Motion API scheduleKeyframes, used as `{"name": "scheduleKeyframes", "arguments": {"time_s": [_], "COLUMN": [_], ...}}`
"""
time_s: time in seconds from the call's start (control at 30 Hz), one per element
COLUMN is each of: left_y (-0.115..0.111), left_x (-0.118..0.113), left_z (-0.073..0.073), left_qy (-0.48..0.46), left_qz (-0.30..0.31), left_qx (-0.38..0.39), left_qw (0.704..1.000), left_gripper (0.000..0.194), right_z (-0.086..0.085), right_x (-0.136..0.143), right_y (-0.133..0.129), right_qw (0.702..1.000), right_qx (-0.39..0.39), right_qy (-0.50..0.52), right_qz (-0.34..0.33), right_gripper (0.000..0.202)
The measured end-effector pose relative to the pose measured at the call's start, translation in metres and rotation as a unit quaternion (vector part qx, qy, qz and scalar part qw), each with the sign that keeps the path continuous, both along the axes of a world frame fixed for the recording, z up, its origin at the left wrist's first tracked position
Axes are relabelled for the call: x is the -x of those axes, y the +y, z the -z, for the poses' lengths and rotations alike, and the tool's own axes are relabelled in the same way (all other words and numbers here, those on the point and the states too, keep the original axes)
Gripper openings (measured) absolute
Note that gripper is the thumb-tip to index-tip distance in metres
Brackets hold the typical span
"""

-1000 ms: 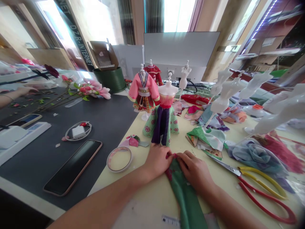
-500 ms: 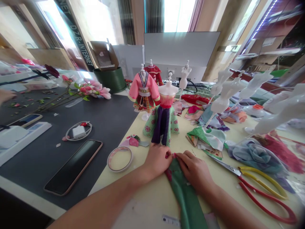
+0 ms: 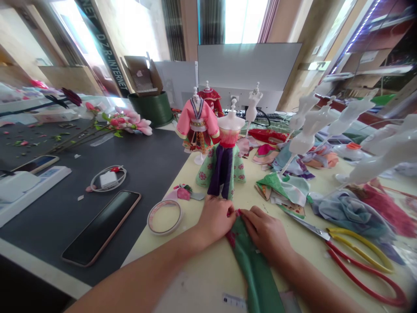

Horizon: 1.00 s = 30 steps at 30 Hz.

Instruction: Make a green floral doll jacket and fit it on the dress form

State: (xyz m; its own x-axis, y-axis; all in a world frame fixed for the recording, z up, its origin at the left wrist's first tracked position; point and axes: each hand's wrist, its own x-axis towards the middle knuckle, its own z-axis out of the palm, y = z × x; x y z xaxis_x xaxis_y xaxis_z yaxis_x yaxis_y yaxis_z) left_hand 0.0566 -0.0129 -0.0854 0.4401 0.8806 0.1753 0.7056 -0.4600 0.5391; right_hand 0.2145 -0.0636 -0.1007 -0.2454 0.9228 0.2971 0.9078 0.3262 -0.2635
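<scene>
A strip of green fabric [image 3: 252,269] with a dark pink patterned edge lies on the cream tabletop [image 3: 192,269] and runs toward me. At its far end my left hand [image 3: 216,217] pinches the cloth. Close beside it, my right hand [image 3: 265,228] grips the same end, fingertips nearly meeting those of the left; a bit of pink shows between them. Just beyond stands a small dress form [image 3: 231,124] wearing a pink-red bodice, a green floral skirt and a dark purple front panel. A roll of tape [image 3: 164,217] lies left of my left hand.
Scissors [image 3: 325,234] with red and yellow handles lie right of my right hand. Fabric scraps [image 3: 286,187] and white dress forms [image 3: 309,134] crowd the right side. A pink-robed form [image 3: 197,121] stands behind. On the dark mat are a phone [image 3: 102,228] and a charger with cable [image 3: 108,179].
Both hands keep their hold on the green fabric in nearly the same place. At the far left edge, another person's hand has gone out of view.
</scene>
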Motion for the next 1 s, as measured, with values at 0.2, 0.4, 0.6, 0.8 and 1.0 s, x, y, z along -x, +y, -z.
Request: {"name": "scheduleKeyframes", "arguments": {"time_s": [0.2,0.4,0.6,0.8,1.0], "left_y": [0.0009,0.001,0.001,0.0011,-0.0003], "left_x": [-0.0001,-0.0001,-0.0001,-0.0005,0.0001], "left_z": [0.0016,0.0017,0.0012,-0.0007,-0.0018], "left_qy": [0.006,0.002,0.008,0.015,0.014], "left_qz": [-0.002,0.0,-0.001,0.0,0.003], "left_qx": [-0.011,-0.011,-0.009,-0.003,-0.006], "left_qw": [1.0,1.0,1.0,1.0,1.0], "left_gripper": [0.015,0.014,0.015,0.015,0.015], "right_z": [0.0015,0.0008,-0.0002,0.0002,-0.0002], "right_x": [-0.0003,0.0012,0.0028,0.003,0.0035], "right_y": [0.0008,0.0005,-0.0002,-0.0001,-0.0003], "right_qw": [1.0,1.0,1.0,1.0,1.0], "right_qx": [-0.005,-0.007,-0.007,-0.021,-0.017], "right_qy": [-0.004,-0.005,-0.008,0.004,0.023], "right_qz": [-0.005,-0.007,-0.004,-0.004,0.011], "right_gripper": [0.033,0.032,0.031,0.031,0.03]}}
